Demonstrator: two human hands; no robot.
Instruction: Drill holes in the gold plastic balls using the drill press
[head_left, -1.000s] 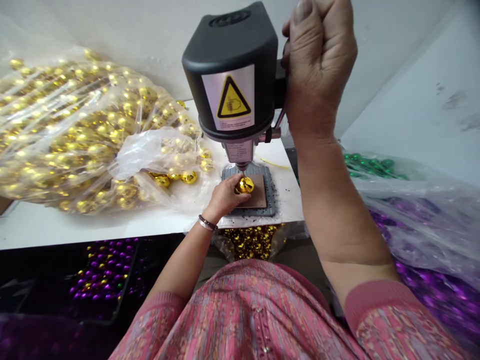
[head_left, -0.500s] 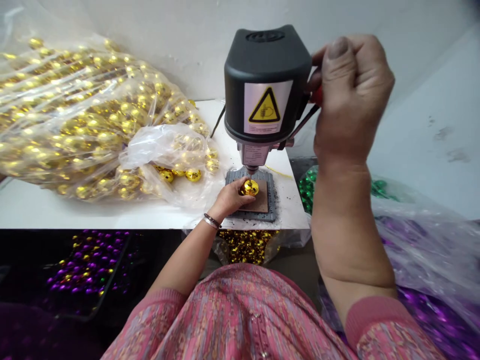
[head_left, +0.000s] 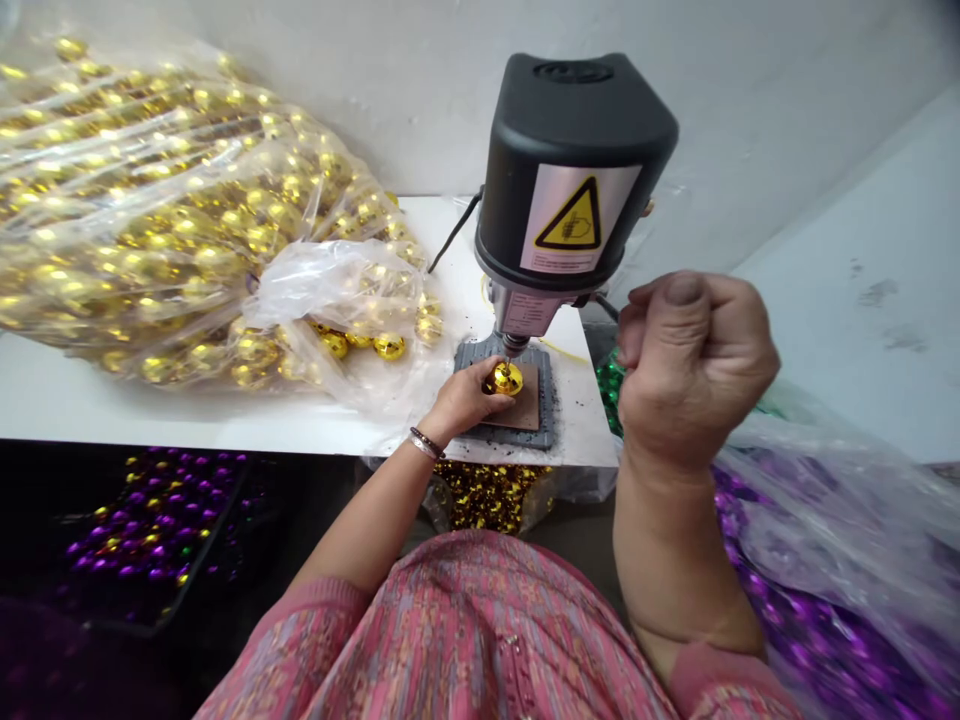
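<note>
Gold ball (head_left: pixel 507 379) looks like thin hollow plastic w/ a mirror finish: light, slick, prob. crushable, so I'd grip it low at the sides. It sits on the brown pad (head_left: pixel 526 410) of the drill press (head_left: pixel 574 170), right under the spindle (head_left: pixel 514 343), w/ the left hand (head_left: pixel 465 400) pinched round it. Right hand (head_left: pixel 694 365) is fisted on the lever (head_left: pixel 606 305) (handle mostly hidden). Bag of gold balls (head_left: pixel 150 220) lies to the left on the table (head_left: pixel 225 425).

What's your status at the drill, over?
Left hand holds gold ball on pad under drill. Right hand fisted beside drill, grip hidden. Nothing blocking the ball.
</note>
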